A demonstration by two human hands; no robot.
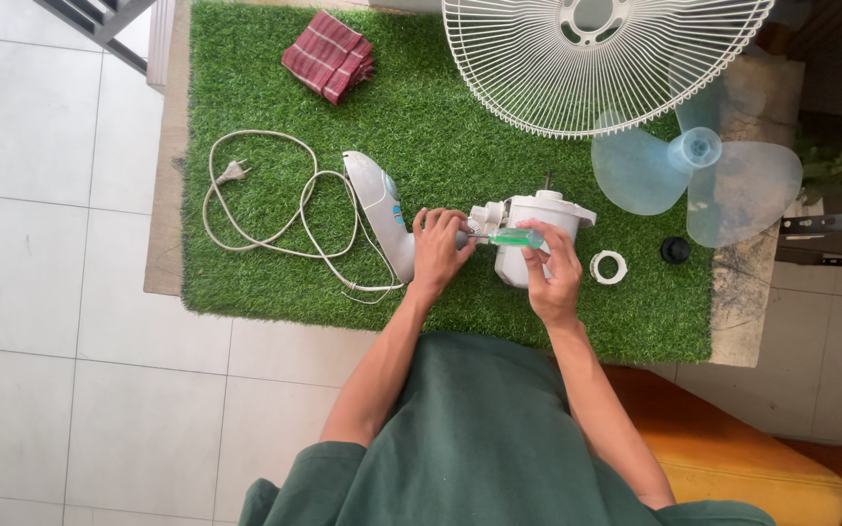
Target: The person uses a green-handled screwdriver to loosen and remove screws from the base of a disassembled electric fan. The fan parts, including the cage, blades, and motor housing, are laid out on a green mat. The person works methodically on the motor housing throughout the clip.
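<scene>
Screwdriver (516, 237) pinched by right hand (554, 278); left hand (439, 251) apparently grips fan motor (538, 216).

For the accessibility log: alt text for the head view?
Seen from above, a person's left hand steadies a white fan motor housing on a green turf mat while the right hand holds a green-handled screwdriver against it. A white fan grille, translucent blue blade and coiled power cord lie nearby.

A white fan motor housing (536, 234) lies on its side; a green-handled screwdriver (511, 237) lies horizontally across it.
</scene>
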